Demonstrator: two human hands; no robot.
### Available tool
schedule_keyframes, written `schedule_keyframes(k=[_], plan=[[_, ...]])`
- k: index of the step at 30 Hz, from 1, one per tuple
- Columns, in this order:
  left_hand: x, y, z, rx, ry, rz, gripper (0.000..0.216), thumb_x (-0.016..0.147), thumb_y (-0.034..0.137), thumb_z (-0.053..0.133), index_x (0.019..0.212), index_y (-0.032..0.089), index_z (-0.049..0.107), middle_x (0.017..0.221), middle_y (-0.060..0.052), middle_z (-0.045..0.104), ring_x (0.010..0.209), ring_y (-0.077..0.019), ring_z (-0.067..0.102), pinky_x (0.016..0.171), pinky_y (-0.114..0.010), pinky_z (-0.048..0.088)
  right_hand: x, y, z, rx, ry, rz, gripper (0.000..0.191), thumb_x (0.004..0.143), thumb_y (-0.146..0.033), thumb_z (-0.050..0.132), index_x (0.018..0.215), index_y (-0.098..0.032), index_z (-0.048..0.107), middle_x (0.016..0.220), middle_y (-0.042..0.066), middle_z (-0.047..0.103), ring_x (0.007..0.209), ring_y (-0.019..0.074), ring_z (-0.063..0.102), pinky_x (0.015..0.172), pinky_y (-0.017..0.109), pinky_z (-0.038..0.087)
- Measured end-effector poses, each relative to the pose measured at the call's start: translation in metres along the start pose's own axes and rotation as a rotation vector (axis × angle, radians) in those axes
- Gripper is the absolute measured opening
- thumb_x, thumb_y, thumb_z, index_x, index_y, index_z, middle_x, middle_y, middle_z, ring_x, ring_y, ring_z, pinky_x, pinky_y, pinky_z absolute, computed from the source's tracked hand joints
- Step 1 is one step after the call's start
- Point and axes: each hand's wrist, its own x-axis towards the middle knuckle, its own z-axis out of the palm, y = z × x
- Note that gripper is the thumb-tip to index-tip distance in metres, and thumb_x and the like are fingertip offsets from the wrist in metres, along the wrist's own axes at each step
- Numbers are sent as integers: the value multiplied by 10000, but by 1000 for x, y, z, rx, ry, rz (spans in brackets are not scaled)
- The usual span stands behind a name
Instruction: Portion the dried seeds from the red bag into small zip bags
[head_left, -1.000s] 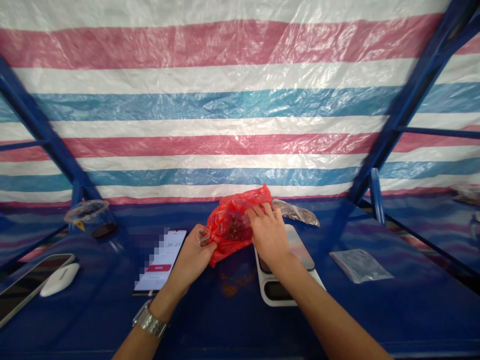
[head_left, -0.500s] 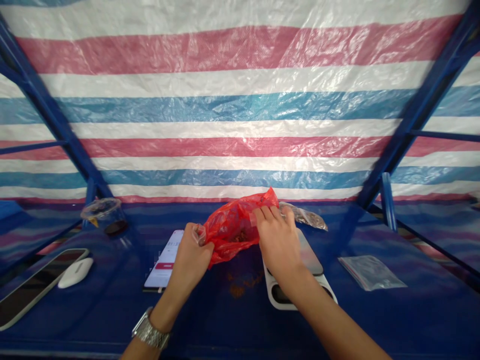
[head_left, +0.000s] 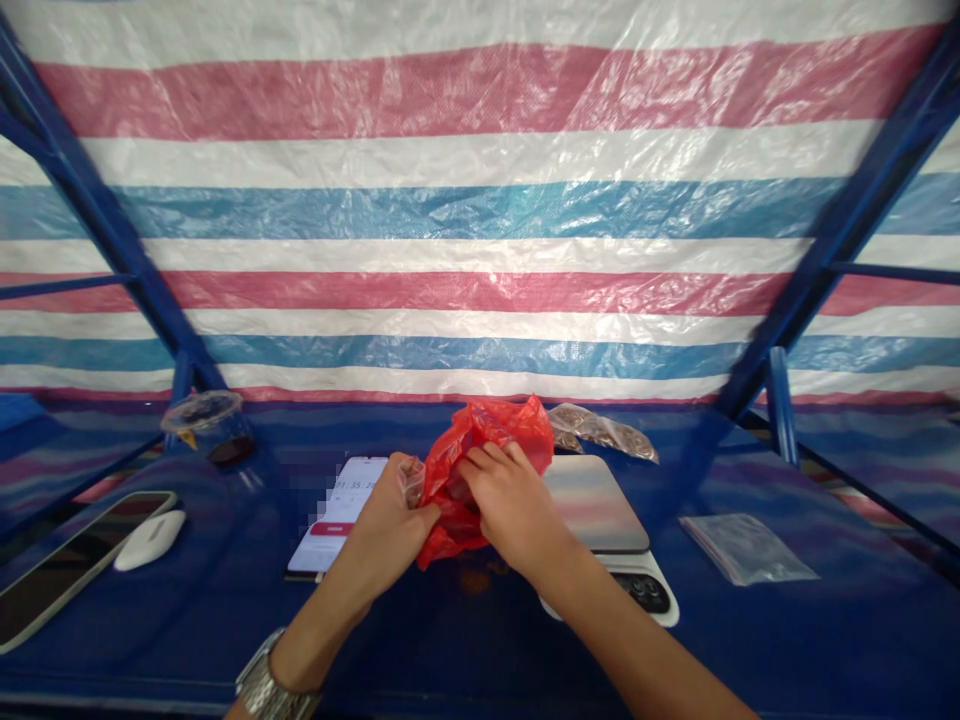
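Observation:
A crumpled red plastic bag (head_left: 525, 430) is bunched up at the middle of the blue table. My left hand (head_left: 394, 525) is closed on its left edge, with a small piece of clear plastic (head_left: 412, 481) showing between thumb and fingers. My right hand (head_left: 517, 510) dips into the mouth of the bag, its fingers bent and close together. Red film hides the fingertips, so what they pinch, if anything, cannot be made out. Just right of that hand sits a kitchen scale (head_left: 596, 505) with a bare metal plate.
Filled clear bags (head_left: 611, 435) lie behind the scale, and a flat zip bag (head_left: 748, 548) lies right. To the left are a phone with a timer (head_left: 341, 510), another phone (head_left: 75, 565), a white case (head_left: 150, 540) and a plastic cup (head_left: 210, 430). Brown crumbs (head_left: 474, 580) dot the table.
My right hand has moved left from the bag's right rim into its opening, uncovering the scale plate. The red bag is more bunched, and its brown contents are now hidden.

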Motion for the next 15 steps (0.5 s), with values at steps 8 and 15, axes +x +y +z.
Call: schedule_keyframes(k=[8, 15], plan=[[-5, 7, -9, 118, 40, 11, 234, 573, 95, 581, 755, 231, 525, 640, 66, 591, 588, -140, 566, 544, -241, 437, 1, 8, -4, 42, 47, 31, 313, 883, -49, 554, 1134, -155, 708, 1207, 109, 722, 1192, 274, 582, 1040, 416, 353], [-4, 15, -13, 13, -43, -24, 205, 545, 72, 577, 687, 219, 562, 578, 46, 620, 553, -152, 579, 524, -238, 410, 4, 8, -2, -9, 3, 62, 342, 888, -42, 528, 1178, -94, 702, 1261, 149, 698, 1237, 305, 573, 1075, 438, 375]])
